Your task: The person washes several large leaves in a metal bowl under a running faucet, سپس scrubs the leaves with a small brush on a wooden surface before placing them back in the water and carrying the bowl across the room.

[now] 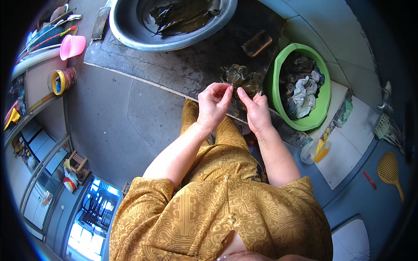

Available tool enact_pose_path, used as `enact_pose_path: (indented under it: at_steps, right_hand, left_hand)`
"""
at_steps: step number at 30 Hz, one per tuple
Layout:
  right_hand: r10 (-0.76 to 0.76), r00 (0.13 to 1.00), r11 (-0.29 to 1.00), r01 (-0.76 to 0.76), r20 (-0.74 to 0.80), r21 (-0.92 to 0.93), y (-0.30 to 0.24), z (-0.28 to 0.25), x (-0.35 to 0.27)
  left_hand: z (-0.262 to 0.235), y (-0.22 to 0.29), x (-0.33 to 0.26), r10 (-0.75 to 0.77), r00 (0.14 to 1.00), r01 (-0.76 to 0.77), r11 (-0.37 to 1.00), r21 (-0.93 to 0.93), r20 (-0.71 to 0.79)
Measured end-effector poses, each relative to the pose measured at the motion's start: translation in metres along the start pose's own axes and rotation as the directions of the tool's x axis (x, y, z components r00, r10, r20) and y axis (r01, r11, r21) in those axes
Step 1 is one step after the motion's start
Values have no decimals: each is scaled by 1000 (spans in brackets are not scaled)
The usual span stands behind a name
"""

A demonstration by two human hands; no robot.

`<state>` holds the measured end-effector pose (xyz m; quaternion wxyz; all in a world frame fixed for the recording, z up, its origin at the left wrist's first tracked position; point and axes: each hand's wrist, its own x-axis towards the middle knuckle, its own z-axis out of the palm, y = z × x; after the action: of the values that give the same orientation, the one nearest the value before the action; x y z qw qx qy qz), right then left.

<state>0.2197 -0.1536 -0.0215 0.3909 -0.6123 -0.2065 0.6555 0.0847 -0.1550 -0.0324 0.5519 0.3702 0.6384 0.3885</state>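
Note:
A wet, dark green, crinkled sheet that looks like kelp [240, 77] is held up over the near edge of the dark stone slab. My right hand [257, 112] is closed on its near right side, thumb stretched along the top. Thumb and fingertips of my left hand [210, 104] are pinched together at the sheet's near left edge, close to the right thumb. Part of the sheet is hidden behind my hands. Beyond them, a large grey basin [174, 45] holds more dark, glossy sheets [185, 17].
A green tub [323, 104] with crumpled cloths stands right of my hands. On the slab [143, 65] lies a dark brown block [257, 43]. A pink bucket [72, 47] and a yellow-rimmed bucket [58, 82] are at left. Far right are a tap [385, 102] and a yellow strainer [389, 167].

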Motion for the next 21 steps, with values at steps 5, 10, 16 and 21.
enact_pose_path:
  at_steps: [5,10,16,21]
  right_hand:
    - [184,976,946,-208,119,247,-9,-4,3]
    - [280,932,855,-352,232,381,-6,-10,6]
    - [200,969,925,-236,145,300,-5,-9,6]
    - [27,997,998,-31,70,57,-3,-12,8]
  left_hand:
    - [2,-2,3,131,991,-131,989,61,13]
    - [4,-27,24,148,987,-120,942,314,-65]
    - [-8,-18,28,-237,911,383,787,-483,336]
    - [-13,-10,23,-246,900,376,857,-353,360]
